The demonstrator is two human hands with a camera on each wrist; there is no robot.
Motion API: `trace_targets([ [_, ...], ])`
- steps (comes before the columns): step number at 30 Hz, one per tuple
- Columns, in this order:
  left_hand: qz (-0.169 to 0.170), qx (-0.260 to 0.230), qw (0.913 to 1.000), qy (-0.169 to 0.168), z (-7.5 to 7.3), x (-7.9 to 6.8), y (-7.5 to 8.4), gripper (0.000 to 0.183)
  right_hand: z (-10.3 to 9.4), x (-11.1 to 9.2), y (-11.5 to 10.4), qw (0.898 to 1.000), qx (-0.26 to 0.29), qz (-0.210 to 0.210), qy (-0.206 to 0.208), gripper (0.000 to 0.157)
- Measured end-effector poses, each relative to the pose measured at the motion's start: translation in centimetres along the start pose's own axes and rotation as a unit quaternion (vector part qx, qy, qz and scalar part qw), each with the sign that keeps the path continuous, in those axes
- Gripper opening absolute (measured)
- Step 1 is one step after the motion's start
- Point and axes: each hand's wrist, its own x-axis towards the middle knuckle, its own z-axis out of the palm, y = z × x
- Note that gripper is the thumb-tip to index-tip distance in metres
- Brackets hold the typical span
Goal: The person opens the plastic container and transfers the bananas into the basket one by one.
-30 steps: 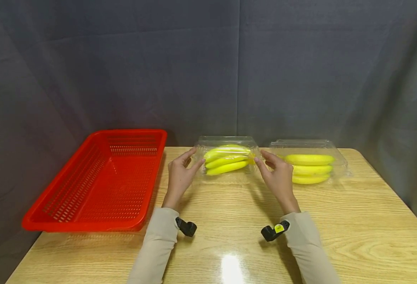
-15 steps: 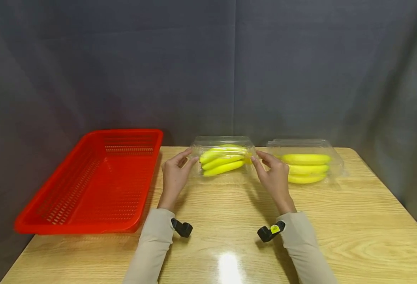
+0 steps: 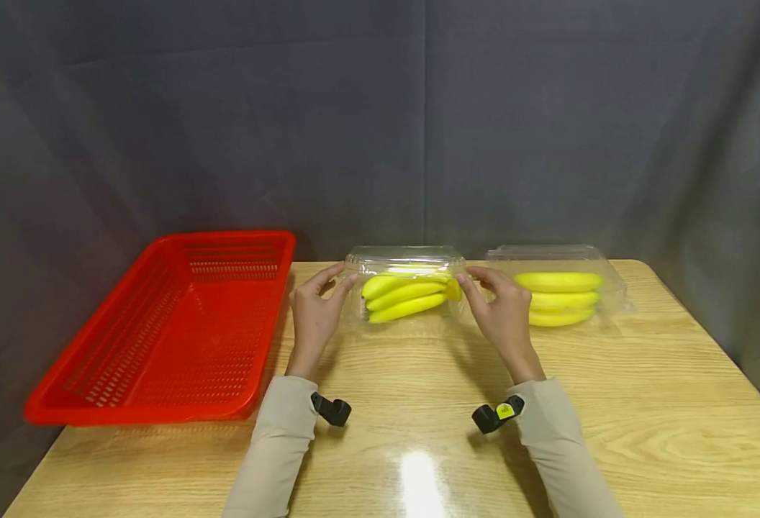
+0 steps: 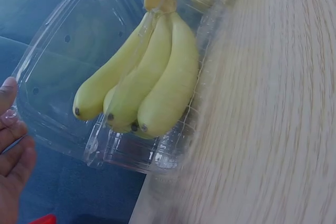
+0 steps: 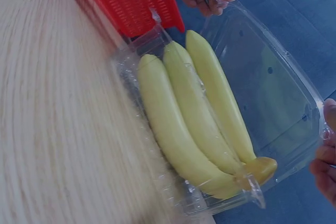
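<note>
Head view: forearms (image 3: 270, 446) forward, left hand (image 3: 315, 309) and right hand (image 3: 501, 306) in pinch grips on a clear lid (image 3: 409, 257).

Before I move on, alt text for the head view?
Left hand and right hand hold the lid of a clear box of bananas on a table. A red basket is at left, a second box at right.
</note>
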Motion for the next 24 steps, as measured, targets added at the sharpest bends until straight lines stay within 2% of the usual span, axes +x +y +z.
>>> trace_targets([
  [8,-0.013,0.020,0.9997,0.009,-0.1,-0.2,0.4,0.028,-0.8,0.3,-0.6,1.000,0.010,0.014,0.006,0.019],
  [18,0.003,-0.011,0.9993,0.037,-0.2,0.1,0.7,0.027,-1.3,0.8,-1.4,1.000,0.008,0.027,0.013,0.019],
  [24,-0.014,-0.023,0.9989,0.039,-0.5,0.0,1.2,0.028,-1.3,0.7,-1.8,0.999,0.008,0.041,0.021,0.020],
])
